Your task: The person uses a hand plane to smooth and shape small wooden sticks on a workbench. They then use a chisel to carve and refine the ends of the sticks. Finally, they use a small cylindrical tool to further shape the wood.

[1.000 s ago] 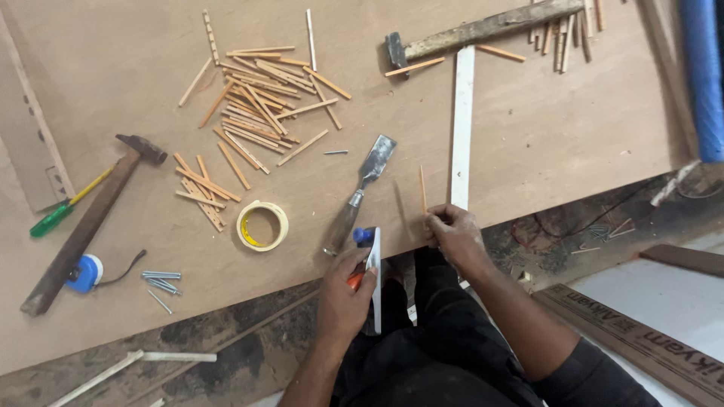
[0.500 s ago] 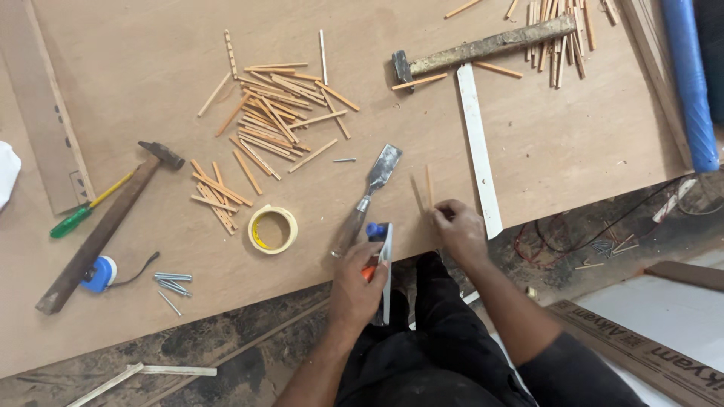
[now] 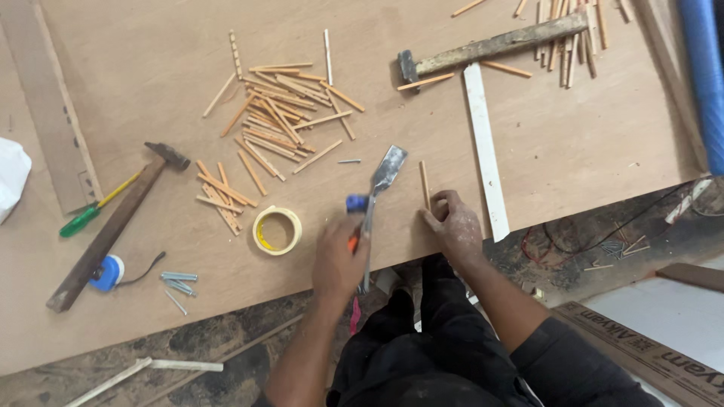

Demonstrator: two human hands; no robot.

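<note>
Nearest, the left hand (image 3: 339, 256) closes its grip on a chisel (image 3: 377, 197) lying on the plywood counter (image 3: 573, 151); the right hand (image 3: 455, 224) pinches a thin wooden stick (image 3: 424, 183) just beside it. Farther off lie scattered sticks (image 3: 279, 124).

Bare left forearm (image 3: 302, 354), right arm (image 3: 528, 324) in a short black sleeve, dark, possibly black, trousers (image 3: 422, 354), dusty knuckles

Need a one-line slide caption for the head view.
Left hand grips metal chisel; right hand pinches thin wooden stick on brown plywood board.
</note>
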